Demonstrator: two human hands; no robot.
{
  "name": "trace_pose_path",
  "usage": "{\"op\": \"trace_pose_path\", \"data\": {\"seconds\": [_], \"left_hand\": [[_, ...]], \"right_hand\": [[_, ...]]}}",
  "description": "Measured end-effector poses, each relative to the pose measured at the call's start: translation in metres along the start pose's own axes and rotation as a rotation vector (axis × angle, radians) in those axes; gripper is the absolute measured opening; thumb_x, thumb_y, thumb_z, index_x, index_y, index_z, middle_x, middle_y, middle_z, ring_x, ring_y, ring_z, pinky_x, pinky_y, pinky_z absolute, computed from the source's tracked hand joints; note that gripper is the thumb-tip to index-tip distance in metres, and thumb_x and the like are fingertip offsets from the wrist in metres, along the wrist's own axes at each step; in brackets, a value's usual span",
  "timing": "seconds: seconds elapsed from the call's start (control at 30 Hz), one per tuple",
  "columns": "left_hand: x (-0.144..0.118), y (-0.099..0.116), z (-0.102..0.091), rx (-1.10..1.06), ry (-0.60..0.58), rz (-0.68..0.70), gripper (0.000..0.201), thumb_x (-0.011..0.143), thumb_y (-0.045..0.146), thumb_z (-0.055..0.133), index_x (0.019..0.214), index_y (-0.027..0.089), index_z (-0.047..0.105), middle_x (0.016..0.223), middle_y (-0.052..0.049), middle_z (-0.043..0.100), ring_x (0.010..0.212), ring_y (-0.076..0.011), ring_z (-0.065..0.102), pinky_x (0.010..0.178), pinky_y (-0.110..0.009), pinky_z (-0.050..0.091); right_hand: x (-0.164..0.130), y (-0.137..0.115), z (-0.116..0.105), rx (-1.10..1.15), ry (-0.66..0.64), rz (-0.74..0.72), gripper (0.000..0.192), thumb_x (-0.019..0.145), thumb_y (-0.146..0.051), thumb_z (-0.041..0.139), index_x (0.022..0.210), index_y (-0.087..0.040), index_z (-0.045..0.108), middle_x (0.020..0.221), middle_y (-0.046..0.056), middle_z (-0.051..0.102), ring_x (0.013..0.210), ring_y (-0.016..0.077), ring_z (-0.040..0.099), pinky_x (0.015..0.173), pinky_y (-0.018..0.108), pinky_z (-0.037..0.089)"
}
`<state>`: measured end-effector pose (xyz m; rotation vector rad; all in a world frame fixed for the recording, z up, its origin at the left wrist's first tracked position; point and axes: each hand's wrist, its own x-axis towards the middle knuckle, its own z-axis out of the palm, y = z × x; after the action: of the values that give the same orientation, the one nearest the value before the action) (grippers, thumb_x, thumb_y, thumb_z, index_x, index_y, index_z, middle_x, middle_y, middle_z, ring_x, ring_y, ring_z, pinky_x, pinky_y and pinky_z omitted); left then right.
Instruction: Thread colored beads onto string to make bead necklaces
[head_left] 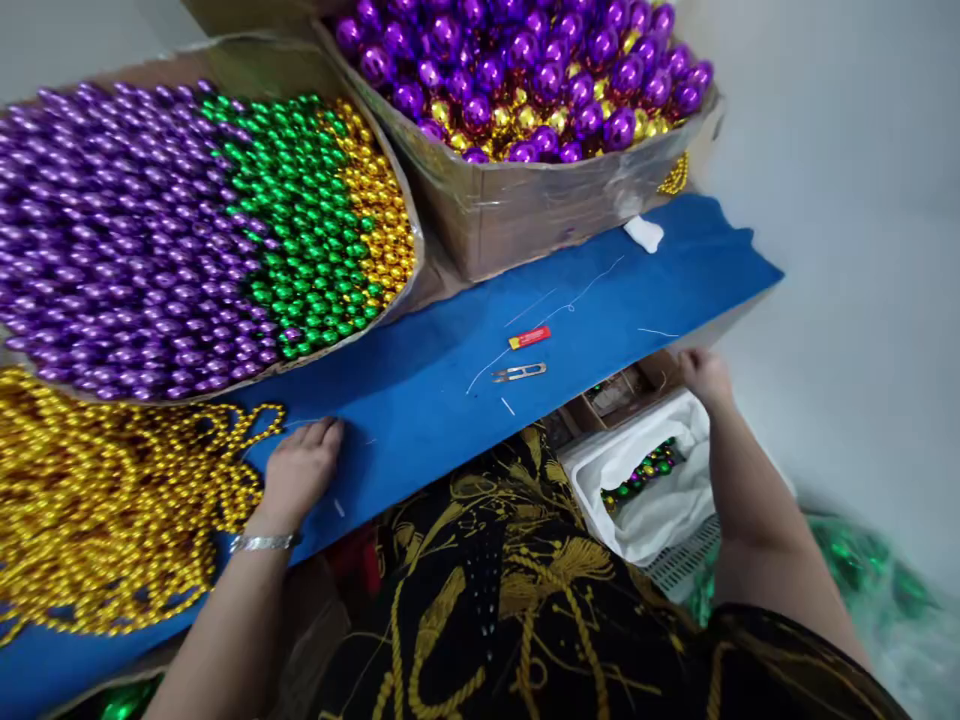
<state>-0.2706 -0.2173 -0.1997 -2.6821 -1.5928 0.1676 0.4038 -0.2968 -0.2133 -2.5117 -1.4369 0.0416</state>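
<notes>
My left hand (304, 468), with a silver bracelet at the wrist, rests on the blue table cover (420, 400). Its fingers are curled together, and whatever they hold is hidden. A faint thread runs by its fingertips, beside a pile of gold bead strands (112, 500). Past the table's front edge, at the right, my right hand (703, 375) is closed in a fist; I cannot make out anything inside it. Between the hands lie a red and yellow lighter (529, 338), small metal thread snips (519, 373) and loose white threads (571, 306).
One carton (409, 250) holds purple, green and gold beads; another carton (540, 205) has large purple and gold beads. A white scrap (643, 234) lies at the back. Below the table's edge stands a white-lined basket (679, 500) with multicoloured beads.
</notes>
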Motion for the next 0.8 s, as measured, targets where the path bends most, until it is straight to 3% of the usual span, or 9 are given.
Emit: {"op": "trace_pose_path", "data": {"seconds": [0.1, 0.2, 0.27, 0.33, 0.4, 0.5, 0.63, 0.8], "left_hand": [[0.003, 0.007, -0.010, 0.029, -0.055, -0.012, 0.032, 0.092, 0.017, 0.037, 0.101, 0.016, 0.067, 0.101, -0.017, 0.068, 0.092, -0.0309, 0.061, 0.073, -0.041, 0.046], [0.008, 0.012, -0.013, 0.048, -0.056, -0.051, 0.030, 0.092, 0.017, 0.036, 0.094, 0.014, 0.066, 0.091, -0.017, 0.066, 0.090, -0.0313, 0.058, 0.071, -0.040, 0.042], [0.010, 0.012, -0.011, 0.059, -0.025, -0.086, 0.029, 0.092, 0.017, 0.036, 0.090, 0.014, 0.064, 0.087, -0.017, 0.064, 0.088, -0.0307, 0.057, 0.070, -0.039, 0.041], [0.010, 0.012, -0.008, 0.037, 0.047, -0.114, 0.025, 0.092, 0.019, 0.038, 0.089, 0.014, 0.063, 0.084, -0.016, 0.064, 0.087, -0.0297, 0.057, 0.072, -0.039, 0.041], [0.010, 0.011, -0.006, -0.046, 0.163, -0.138, 0.021, 0.091, 0.022, 0.041, 0.092, 0.015, 0.061, 0.086, -0.015, 0.065, 0.088, -0.0286, 0.059, 0.076, -0.039, 0.043], [0.010, 0.011, -0.010, -0.257, 0.304, -0.208, 0.020, 0.093, 0.028, 0.043, 0.096, 0.017, 0.059, 0.093, -0.013, 0.068, 0.089, -0.0268, 0.062, 0.079, -0.039, 0.046], [0.010, 0.018, -0.023, -0.592, 0.281, -0.379, 0.021, 0.093, 0.038, 0.047, 0.099, 0.020, 0.057, 0.097, -0.006, 0.070, 0.071, -0.0199, 0.061, 0.068, -0.035, 0.047], [0.021, 0.031, -0.029, -1.128, 0.363, -0.581, 0.023, 0.083, 0.041, 0.062, 0.089, 0.019, 0.057, 0.075, -0.001, 0.063, 0.071, -0.0157, 0.061, 0.068, -0.029, 0.048]], "right_hand": [[0.005, -0.042, 0.011, -0.023, 0.070, 0.036, 0.038, 0.091, -0.042, 0.040, 0.095, -0.014, 0.066, 0.085, 0.017, 0.066, 0.072, 0.0229, 0.057, 0.066, 0.035, 0.039], [-0.004, -0.106, 0.011, -0.006, 0.202, -0.108, 0.043, 0.097, -0.044, 0.037, 0.110, -0.014, 0.066, 0.100, 0.017, 0.066, 0.087, 0.0236, 0.059, 0.070, 0.033, 0.040], [-0.010, -0.146, 0.013, 0.033, 0.098, -0.316, 0.040, 0.098, -0.044, 0.039, 0.111, -0.019, 0.067, 0.104, 0.012, 0.067, 0.093, 0.0214, 0.059, 0.072, 0.030, 0.040], [-0.007, -0.168, 0.018, 0.014, 0.005, -0.366, 0.037, 0.097, -0.047, 0.041, 0.114, -0.025, 0.067, 0.106, 0.008, 0.067, 0.093, 0.0193, 0.057, 0.072, 0.028, 0.040], [0.006, -0.162, 0.021, -0.032, 0.034, -0.282, 0.040, 0.099, -0.043, 0.038, 0.119, -0.022, 0.066, 0.108, 0.010, 0.067, 0.093, 0.0201, 0.055, 0.075, 0.030, 0.040], [0.026, -0.117, 0.017, -0.104, 0.095, -0.131, 0.041, 0.097, -0.036, 0.039, 0.123, -0.016, 0.063, 0.116, 0.016, 0.063, 0.096, 0.0224, 0.051, 0.080, 0.035, 0.041], [0.031, -0.063, 0.010, -0.134, 0.065, -0.072, 0.033, 0.090, -0.038, 0.050, 0.102, -0.013, 0.070, 0.101, 0.015, 0.065, 0.091, 0.0225, 0.050, 0.082, 0.036, 0.042], [0.014, -0.036, 0.016, -0.122, 0.111, 0.025, 0.037, 0.090, -0.042, 0.045, 0.091, -0.013, 0.068, 0.090, 0.014, 0.062, 0.087, 0.0231, 0.051, 0.079, 0.038, 0.043]]}}
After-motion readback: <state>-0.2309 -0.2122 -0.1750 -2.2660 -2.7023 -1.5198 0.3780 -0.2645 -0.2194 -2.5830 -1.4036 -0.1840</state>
